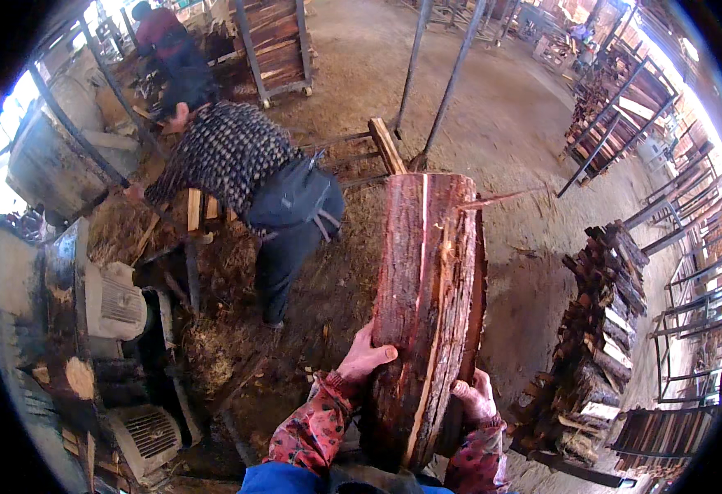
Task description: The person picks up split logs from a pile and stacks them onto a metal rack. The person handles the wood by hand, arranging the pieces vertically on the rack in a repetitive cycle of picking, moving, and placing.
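A bundle of long, reddish-brown bark-covered wood slabs (423, 272) stands out in front of my body, its far end raised away from me. My left hand (367, 356) is closed on its left edge, with the thumb lying over the bark. On the opposite edge my right hand (474, 399) grips lower down, thumb on top and fingers partly hidden behind the wood. A thin splinter (505, 198) sticks out to the right near the far end. How many slabs make up the load I cannot tell.
A bent-over co-worker (237, 165) stands close at left, near machinery with a grey motor (116, 300). Another person (163, 41) is farther back. A wheeled rack (274, 45) of wood stands behind. Slabs are piled at right (604, 329). Metal posts (456, 78) rise ahead.
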### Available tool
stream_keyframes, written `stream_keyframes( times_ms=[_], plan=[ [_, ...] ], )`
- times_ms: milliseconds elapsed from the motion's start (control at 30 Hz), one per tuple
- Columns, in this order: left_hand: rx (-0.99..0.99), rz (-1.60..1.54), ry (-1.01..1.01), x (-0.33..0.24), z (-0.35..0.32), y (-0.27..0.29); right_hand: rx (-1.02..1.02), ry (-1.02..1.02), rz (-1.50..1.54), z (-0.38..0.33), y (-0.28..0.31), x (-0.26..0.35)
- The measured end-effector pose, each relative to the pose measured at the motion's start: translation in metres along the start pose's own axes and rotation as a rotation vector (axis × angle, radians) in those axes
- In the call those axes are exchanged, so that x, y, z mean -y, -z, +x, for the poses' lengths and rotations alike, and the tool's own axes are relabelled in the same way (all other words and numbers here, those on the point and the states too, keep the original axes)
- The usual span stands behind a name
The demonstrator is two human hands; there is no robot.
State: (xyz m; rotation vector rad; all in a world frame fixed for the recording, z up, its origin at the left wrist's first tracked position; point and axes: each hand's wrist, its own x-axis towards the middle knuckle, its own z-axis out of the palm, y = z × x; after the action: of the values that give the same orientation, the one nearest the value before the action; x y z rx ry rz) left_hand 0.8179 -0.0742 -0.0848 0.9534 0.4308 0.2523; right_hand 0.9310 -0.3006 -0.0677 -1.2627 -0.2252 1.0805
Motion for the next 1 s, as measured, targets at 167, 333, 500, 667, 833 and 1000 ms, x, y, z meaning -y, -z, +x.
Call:
stream_keyframes(
  times_ms=[167,333,500,667,833,1000],
  plan=[
    [0.027,0.077,0.064,0.005,0.070,0.000,-0.092,0.003,0.011,0.039,0.025,0.019],
    [-0.072,0.194,-0.060,-0.003,0.133,0.003,-0.130,0.016,-0.049,0.098,0.034,0.049],
    [-0.117,0.238,0.007,-0.018,0.203,0.000,-0.271,-0.043,-0.119,0.151,0.074,0.046],
    [-0.202,0.157,0.107,-0.039,0.273,0.011,-0.287,-0.022,-0.196,0.212,0.063,0.093],
    [-0.255,-0.052,0.204,-0.025,0.349,0.017,-0.304,-0.084,-0.266,0.289,0.091,0.128],
    [-0.346,-0.034,0.180,-0.014,0.416,0.051,-0.165,-0.112,-0.419,0.379,0.106,0.161]
  ],
)
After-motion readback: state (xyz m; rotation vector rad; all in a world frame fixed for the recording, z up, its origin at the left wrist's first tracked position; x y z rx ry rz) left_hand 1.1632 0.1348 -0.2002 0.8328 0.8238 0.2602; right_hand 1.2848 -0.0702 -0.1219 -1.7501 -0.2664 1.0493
